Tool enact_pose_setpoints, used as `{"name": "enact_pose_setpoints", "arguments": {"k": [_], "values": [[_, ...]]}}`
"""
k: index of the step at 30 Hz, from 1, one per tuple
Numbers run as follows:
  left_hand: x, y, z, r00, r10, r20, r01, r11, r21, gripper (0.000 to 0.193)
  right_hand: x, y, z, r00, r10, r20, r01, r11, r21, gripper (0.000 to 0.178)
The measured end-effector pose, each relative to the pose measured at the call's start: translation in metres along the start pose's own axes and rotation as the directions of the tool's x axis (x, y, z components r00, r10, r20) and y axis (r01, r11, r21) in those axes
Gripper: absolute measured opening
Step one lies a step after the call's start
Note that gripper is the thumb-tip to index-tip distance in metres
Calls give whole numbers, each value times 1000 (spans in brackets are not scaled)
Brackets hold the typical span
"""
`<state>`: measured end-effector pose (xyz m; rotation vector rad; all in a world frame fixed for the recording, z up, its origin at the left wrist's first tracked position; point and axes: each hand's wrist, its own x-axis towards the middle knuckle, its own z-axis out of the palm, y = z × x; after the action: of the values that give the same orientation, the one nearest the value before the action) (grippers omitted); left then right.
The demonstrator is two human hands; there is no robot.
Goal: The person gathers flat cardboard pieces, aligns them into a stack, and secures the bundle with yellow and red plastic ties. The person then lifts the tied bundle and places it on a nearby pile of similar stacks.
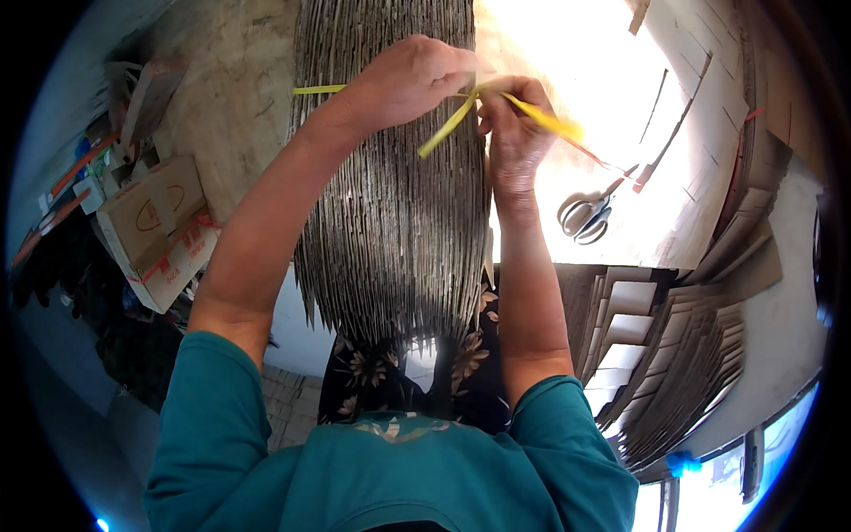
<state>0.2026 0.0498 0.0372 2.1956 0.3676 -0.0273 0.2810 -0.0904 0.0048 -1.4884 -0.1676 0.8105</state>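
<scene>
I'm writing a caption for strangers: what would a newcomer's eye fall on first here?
Most likely the bright yellow strap crossing the packed grey-brown sheets at upper centre, with the right hand holding it and the left hand close by. Next, the scissors on the glaring tabletop at right.

Reaching Forward, Angled Inward

Extending the teal-sleeved left arm (pixel 253 222), bare along the forearm, on an inward slant, and the matching teal-sleeved right arm (pixel 532 275) nearly straight ahead. Holding the bare left hand (pixel 412 82) knuckles up, with fingers (pixel 448 60) curled and pointing right. Pinching with the bare right hand (pixel 516 133), just beside the left one and slightly nearer the body.
</scene>
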Motion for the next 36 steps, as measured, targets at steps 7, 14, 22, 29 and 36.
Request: {"name": "enact_pose_setpoints", "arguments": {"k": [7, 14, 22, 29, 36], "values": [[8, -4, 6, 999, 53, -11, -52, 997, 57, 18, -3, 3, 4, 998, 43, -56, -35, 990, 138, 6], [6, -1, 12, 993, 6, -115, -13, 998, -54, 6, 7, 9, -7, 989, 133, 57, -144, 947, 287, 8], [5, -2, 12, 989, 28, -146, -42, 995, -92, 4, 17, 14, -15, 949, 279, 149, -310, 732, 607, 46], [2, 2, 10, 984, 112, -136, -62, 944, 323, 10, 28, 38, -35, 848, 398, 350, -522, 747, 412, 43], [-60, -7, -14, 910, 4, -416, 66, 986, 154, 35, -1, 24, -73, 904, 281, 321, -381, 870, 313, 70]]}}
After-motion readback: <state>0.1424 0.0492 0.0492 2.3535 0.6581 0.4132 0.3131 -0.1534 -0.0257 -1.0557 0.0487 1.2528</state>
